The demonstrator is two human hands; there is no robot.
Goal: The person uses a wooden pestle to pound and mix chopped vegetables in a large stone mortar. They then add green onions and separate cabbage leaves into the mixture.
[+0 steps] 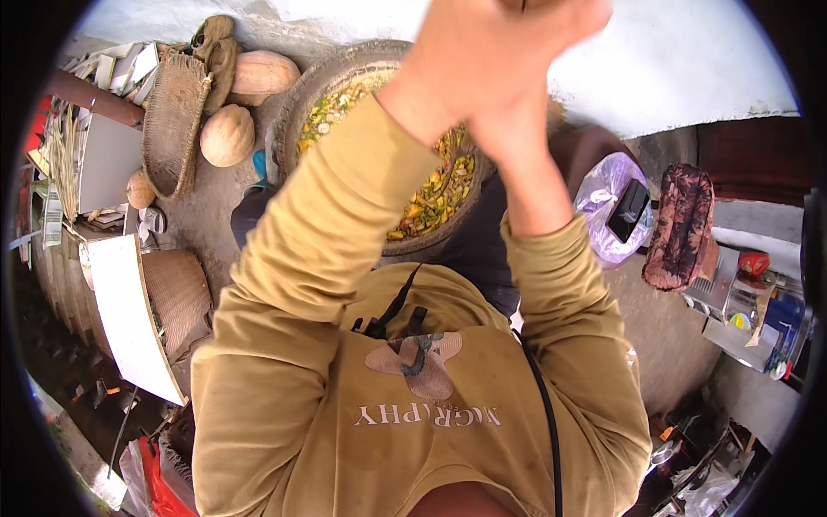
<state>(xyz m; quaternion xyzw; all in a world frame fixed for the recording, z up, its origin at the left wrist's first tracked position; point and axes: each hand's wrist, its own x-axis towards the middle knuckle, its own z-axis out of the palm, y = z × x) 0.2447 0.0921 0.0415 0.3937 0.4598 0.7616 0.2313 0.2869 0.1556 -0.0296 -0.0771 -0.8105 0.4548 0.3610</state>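
Note:
My left hand [446, 71] and my right hand [520, 123] are raised together near the camera at the top of the view. They overlap, are blurred, and their fingertips are cut off, so whether they hold anything is unclear. Below them, between my legs, stands a wide round tub [284, 123] with a thick, rough rim. It contains chopped food [423, 210] in yellow, green and whitish bits, partly hidden by my left forearm. A curved brown piece, perhaps a tool handle [450, 169], leans in the mixture.
At the left are pumpkins [227, 136], a long woven basket [169, 126], a white board [132, 310] and another woven basket [174, 291]. On the right, a black device [628, 210] rests on a purple plastic bag [601, 194], beside a patterned cushion [678, 226]. A white wall [672, 58] rises ahead.

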